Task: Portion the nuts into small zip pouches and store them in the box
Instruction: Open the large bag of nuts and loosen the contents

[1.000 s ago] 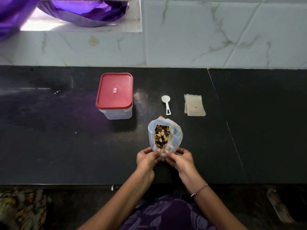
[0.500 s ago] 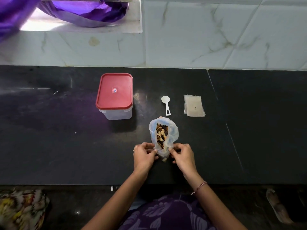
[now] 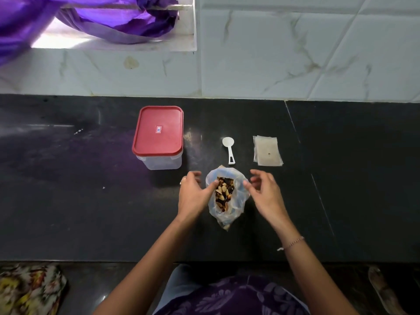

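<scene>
- Near the middle of the tabletop [image 3: 91, 201], close to your body, the bag of nuts [image 3: 236, 201] stands slumped with its mouth open and the nuts [image 3: 223, 192] showing inside.
- Your left hand [image 3: 193, 194] sits at the bag's left side, fingers relaxed and spread, with the thumb against the rim. It grips nothing.
- Your right hand [image 3: 266, 192] hovers just beside the bag's right side, fingers loosely curled and empty. Whether the fingertips touch the film, you cannot tell from this view.
- Expect the bag to be thin, soft and slippery. It likely has no stiffness of its own, and the loose nuts probably give it what weight and shape it has.
- Take hold at the rim on both sides, or cup the full lower part. A pull on one side alone could tip it and spill nuts.
- Far of the bag lies the white scoop [image 3: 229, 148], light and rigid; its handle points toward you, so take it there.
- Right of the scoop lies the flat stack of zip pouches [image 3: 268, 151], flimsy and likely to cling together; pinch a corner to peel one off.
- Far left stands the box [image 3: 159, 163], its red lid [image 3: 158, 130] on.
</scene>
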`<state>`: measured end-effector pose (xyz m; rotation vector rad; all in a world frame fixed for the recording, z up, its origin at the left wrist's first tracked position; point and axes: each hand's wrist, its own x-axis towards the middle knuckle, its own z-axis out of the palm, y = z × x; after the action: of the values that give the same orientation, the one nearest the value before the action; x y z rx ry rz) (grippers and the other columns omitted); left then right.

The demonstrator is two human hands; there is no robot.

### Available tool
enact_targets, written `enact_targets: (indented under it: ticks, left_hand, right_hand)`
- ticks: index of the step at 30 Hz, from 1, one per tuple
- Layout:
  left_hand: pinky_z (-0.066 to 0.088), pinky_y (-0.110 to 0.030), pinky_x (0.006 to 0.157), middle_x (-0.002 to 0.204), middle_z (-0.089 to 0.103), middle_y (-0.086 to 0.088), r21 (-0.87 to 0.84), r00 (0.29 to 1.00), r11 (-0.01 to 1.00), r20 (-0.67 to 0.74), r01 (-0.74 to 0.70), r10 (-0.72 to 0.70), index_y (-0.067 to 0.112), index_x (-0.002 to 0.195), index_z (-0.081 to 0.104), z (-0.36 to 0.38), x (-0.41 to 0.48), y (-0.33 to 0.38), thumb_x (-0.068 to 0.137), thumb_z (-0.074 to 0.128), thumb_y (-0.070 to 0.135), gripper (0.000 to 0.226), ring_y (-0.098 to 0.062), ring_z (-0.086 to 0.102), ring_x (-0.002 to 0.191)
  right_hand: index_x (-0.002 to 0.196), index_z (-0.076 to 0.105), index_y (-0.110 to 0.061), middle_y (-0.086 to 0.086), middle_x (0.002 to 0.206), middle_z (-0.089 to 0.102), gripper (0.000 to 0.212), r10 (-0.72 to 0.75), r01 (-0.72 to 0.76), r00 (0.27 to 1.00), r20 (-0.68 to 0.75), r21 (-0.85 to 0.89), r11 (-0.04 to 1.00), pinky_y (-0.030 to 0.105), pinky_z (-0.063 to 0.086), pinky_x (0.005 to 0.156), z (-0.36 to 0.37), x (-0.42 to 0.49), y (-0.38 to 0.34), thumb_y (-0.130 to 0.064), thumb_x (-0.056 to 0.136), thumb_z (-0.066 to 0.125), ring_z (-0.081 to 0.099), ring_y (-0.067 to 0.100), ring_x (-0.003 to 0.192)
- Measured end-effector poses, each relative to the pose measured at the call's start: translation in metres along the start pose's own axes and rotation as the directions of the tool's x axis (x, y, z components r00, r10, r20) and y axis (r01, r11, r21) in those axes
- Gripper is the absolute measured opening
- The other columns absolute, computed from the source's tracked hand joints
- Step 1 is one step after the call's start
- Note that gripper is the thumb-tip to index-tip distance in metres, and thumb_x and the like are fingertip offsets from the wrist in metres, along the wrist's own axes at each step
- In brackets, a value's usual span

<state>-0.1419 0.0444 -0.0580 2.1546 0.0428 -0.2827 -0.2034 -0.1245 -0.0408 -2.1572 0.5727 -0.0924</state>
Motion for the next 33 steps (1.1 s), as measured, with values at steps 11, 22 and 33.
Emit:
enact_targets:
  ticks: [11, 22, 33]
  left_hand:
    - [0.058, -0.035, 0.080, 0.088, 0.072, 0.000, -0.192, 0.988, 0.977, 0.139, 0.094, -0.068, 0.011, 0.096, 0.074, 0.017, 0.033, 0.005, 0.094, 0.061, 0.026, 0.020, -0.016, 0.069, 0.087]
    - [0.050, -0.034, 0.081, 0.089, 0.064, -0.010, -0.303, 0.864, 0.880, 0.463, 0.365, -0.199, 0.010, 0.083, 0.066, 0.009, 0.057, 0.005, 0.093, 0.052, 0.015, 0.018, -0.022, 0.060, 0.089]
    - [0.053, -0.033, 0.078, 0.090, 0.065, 0.003, 0.024, 0.963, 0.999, 0.267, -0.029, 0.022, 0.015, 0.097, 0.058, 0.017, 0.060, -0.001, 0.078, 0.073, 0.052, 0.044, -0.014, 0.063, 0.085]
  right_hand:
    - [0.120, 0.053, -0.021, 0.003, 0.104, 0.068, 0.022, -0.101, 0.111, 0.993, 0.057, -0.231, 0.966, 0.038, 0.055, 0.079, 0.037, 0.029, -0.014, -0.023, 0.099, 0.045, 0.064, 0.020, 0.095]
    - [0.103, 0.066, -0.010, -0.003, 0.103, 0.049, 0.021, -0.022, 0.052, 0.949, 0.316, -0.088, 0.995, 0.031, 0.043, 0.093, 0.023, 0.069, -0.003, -0.025, 0.097, 0.052, 0.049, 0.014, 0.106]
    - [0.095, 0.062, -0.011, 0.002, 0.104, 0.057, 0.026, 0.115, -0.119, 0.947, 0.301, -0.003, 0.993, 0.034, 0.042, 0.088, 0.033, 0.071, -0.006, -0.023, 0.098, 0.038, 0.053, 0.018, 0.101]
